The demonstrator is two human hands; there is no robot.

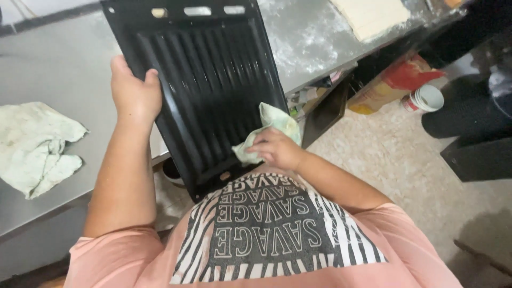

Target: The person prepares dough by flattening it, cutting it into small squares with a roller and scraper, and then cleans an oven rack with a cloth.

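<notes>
- A big black tray [213, 80] with long ridges was held tilted, its low end resting against the person's pink shirt [256, 250] and its top end leaning over the grey metal table [53, 64].
- The tray's left edge was gripped by the left hand [133, 93], with the thumb curled over the rim and the fingers hidden behind it.
- A small pale green cloth [272, 125] was pressed onto the tray's lower right part by the right hand [274, 149]. The fingers were kept close together and bent over the cloth.
- Nothing was seen lying inside the tray apart from that cloth.
- A 2nd pale cloth [37, 146] was left crumpled on the table, well apart from the tray on the left side.
- White powder was seen scattered over the far part of the table, near a flat pale slab [373, 16].
- A white cup [426, 98] was seen on its side on the floor at the right. What was in it could not be told.
- A yellow and red bag [389, 85] was seen just beside the cup, under the table edge.
- Papers and small things [309, 96] were stuffed on a shelf below the table top, but they were too small to tell apart.
</notes>
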